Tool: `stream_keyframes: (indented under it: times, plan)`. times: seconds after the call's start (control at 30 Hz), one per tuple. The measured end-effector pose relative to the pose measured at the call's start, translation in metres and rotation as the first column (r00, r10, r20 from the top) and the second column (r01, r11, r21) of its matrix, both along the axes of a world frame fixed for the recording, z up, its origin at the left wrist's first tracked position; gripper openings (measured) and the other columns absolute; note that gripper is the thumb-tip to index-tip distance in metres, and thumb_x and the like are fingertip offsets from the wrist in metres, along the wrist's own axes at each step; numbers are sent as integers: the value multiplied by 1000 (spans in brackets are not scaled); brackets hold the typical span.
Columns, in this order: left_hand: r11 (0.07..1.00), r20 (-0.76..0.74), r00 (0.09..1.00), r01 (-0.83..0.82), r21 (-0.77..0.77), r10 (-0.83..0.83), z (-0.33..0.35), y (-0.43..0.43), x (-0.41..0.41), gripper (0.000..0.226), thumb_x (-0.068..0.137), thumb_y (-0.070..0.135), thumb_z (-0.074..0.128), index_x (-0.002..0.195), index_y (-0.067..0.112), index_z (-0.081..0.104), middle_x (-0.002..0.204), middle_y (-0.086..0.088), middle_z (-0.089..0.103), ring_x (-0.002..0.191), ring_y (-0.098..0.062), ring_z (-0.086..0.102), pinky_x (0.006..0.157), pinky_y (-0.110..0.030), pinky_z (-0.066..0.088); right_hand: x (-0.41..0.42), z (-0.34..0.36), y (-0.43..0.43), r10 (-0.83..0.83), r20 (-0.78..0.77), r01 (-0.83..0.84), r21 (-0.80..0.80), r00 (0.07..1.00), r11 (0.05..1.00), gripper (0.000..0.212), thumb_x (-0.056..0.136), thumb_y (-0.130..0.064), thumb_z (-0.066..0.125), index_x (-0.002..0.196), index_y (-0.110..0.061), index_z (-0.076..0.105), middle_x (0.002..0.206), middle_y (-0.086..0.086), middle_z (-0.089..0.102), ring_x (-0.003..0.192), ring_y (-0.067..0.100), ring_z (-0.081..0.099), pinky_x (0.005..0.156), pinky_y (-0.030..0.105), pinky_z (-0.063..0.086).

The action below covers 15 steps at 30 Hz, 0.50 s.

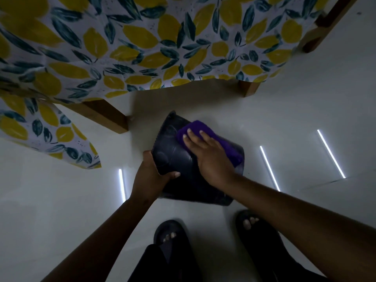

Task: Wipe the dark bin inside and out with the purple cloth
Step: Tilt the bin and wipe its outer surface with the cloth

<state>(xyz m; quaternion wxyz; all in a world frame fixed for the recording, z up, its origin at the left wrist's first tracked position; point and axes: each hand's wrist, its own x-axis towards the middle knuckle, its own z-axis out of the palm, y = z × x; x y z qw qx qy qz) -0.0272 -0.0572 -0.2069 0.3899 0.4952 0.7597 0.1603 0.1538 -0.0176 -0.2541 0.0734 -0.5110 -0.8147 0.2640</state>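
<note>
The dark bin (175, 153) is held above the pale floor, tipped so that its outer wall faces me. My left hand (150, 176) grips its lower left edge, thumb curled over the wall. The purple cloth (195, 127) lies on the upper right of the bin's outside. On top of the cloth, my right hand (207, 153) presses flat with straight fingers. The bin's inside is hidden from this angle.
A table with wooden legs (107, 117) and a lemon-print tablecloth (142, 47) stands just beyond the bin; a cloth corner hangs at the left. My feet in dark sandals (171, 237) are below the bin. Light strips reflect on the glossy floor (305, 119).
</note>
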Motion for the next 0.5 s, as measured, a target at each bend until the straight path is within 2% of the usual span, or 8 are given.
stream_keyframes:
  times: [0.07,0.13,0.2,0.27,0.37,0.43,0.5]
  plan:
    - [1000,2,1000,9,-5,-9,1,1,3,75,64,22,86,120,14,37,111,9,51,97,-10,52,71,-13,41,3,0,12,-76,0,76,-48,997,996,72,90,-1,42,151,-26,15,160,-5,12,146,24,10,118,44,17]
    - [999,10,1000,20,-40,-20,2,3,-1,73,64,24,86,119,16,38,110,9,52,97,-11,53,75,-18,45,7,1,8,-79,0,79,-39,997,996,71,90,-1,42,151,-24,14,160,-4,12,146,24,10,117,43,19]
    - [994,31,998,51,-96,-49,3,11,-7,67,66,41,83,115,17,45,108,8,59,95,-12,59,80,-26,51,11,-1,-4,-98,-25,96,-50,995,994,71,91,0,44,151,-23,13,160,-5,12,146,24,9,118,43,19]
    - [993,4,998,65,-97,-65,5,26,-8,52,74,54,71,107,19,53,97,7,63,85,-9,61,70,-25,50,15,-1,-14,-117,-50,114,-57,992,992,72,91,0,46,151,-22,14,159,-4,13,146,22,8,117,43,21]
    - [1000,-58,998,11,-1,-11,10,48,5,26,86,45,62,94,21,56,81,9,58,76,-9,57,61,-20,42,14,2,-28,-54,-43,55,33,998,998,75,84,1,56,149,-16,23,157,2,22,143,21,10,114,47,27]
    - [999,-53,998,-39,28,41,9,50,13,23,87,41,61,91,19,58,80,6,60,82,-16,61,68,-26,48,15,5,-36,-56,-38,59,74,998,996,76,80,0,61,147,-14,30,154,5,31,142,26,20,109,49,34]
    - [996,-56,997,-55,75,59,9,46,13,21,89,40,59,93,19,59,86,5,61,83,-13,60,74,-26,48,17,4,-45,-65,-3,65,98,998,993,75,81,-5,60,148,-17,29,155,4,30,143,28,22,108,49,35]
